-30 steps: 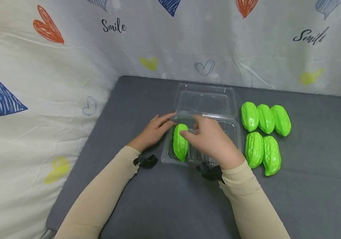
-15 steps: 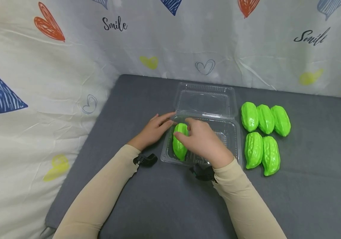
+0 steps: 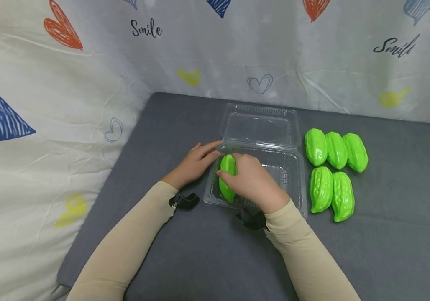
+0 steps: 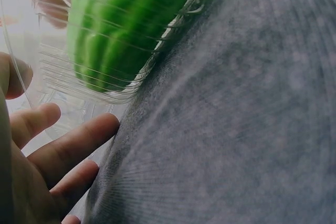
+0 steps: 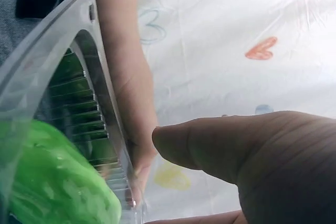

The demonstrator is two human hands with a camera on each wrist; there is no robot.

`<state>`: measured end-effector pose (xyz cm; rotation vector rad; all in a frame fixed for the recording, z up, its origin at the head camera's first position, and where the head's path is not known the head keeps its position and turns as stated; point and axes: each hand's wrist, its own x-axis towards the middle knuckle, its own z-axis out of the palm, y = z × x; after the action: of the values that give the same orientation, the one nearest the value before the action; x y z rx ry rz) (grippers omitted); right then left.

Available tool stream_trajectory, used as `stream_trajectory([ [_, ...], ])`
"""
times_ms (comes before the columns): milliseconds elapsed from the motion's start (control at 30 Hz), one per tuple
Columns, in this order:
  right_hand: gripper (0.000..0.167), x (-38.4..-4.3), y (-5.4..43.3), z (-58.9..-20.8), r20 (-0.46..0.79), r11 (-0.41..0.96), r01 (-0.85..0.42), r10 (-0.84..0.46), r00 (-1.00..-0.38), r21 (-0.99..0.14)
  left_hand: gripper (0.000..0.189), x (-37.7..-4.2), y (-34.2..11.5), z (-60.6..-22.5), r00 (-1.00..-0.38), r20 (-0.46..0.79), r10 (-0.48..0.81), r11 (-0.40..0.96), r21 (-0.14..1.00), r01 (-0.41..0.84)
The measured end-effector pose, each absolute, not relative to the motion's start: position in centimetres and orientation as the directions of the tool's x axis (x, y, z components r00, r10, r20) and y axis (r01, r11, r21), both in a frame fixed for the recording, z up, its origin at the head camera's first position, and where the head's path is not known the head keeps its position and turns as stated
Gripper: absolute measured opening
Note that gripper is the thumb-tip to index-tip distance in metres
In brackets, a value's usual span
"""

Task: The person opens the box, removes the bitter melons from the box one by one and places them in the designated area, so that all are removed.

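A glossy green bitter melon lies lengthwise at the left side of a clear plastic clamshell box, whose lid is folded back. My right hand is over the box, its thumb across the melon and its fingertips beside the melon's far end. In the right wrist view the thumb is straight and apart from the melon. My left hand rests at the box's left rim with fingers extended; the left wrist view shows its spread fingers beside the box wall.
Right of the box, several more green bitter melons lie in two groups, a back row and a front pair. A grey cloth covers the table. A white printed curtain hangs behind and at the left.
My right hand has moved left and down onto the melon in the box. The left hand stays at the rim, and the other melons lie unchanged.
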<state>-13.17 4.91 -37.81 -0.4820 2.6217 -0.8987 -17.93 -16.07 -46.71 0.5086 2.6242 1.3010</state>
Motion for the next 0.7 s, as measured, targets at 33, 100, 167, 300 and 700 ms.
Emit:
stream_trajectory([
  [33, 0.039, -13.2, 4.9, -37.9, -0.190, 0.744, -0.213, -0.417, -0.889, -0.633, 0.050, -17.9, -16.1, -46.7, -0.927, 0.000, 0.374, 0.561, 0.796, 0.227],
  [100, 0.031, -13.2, 4.8, -38.0, -0.179, 0.753, -0.227, -0.416, -0.892, -0.618, 0.050, -17.9, -16.1, -46.6, -0.927, 0.002, 0.376, 0.559, 0.797, 0.229],
  [167, 0.030, -13.3, 4.8, -38.1, -0.172, 0.767, -0.238, -0.411, -0.895, -0.596, 0.050, -17.9, -16.0, -46.6, -0.926, 0.004, 0.378, 0.558, 0.797, 0.231],
  [300, 0.035, -13.3, 4.8, -38.3, -0.163, 0.791, -0.254, -0.403, -0.900, -0.556, 0.050, -17.8, -16.1, -46.5, -0.925, 0.007, 0.381, 0.553, 0.800, 0.234],
  [700, 0.037, -13.6, 4.4, -39.1, -0.248, 0.841, -0.209, -0.370, -0.895, -0.500, 0.050, -17.9, -16.1, -46.6, -0.927, 0.004, 0.375, 0.563, 0.794, 0.231],
])
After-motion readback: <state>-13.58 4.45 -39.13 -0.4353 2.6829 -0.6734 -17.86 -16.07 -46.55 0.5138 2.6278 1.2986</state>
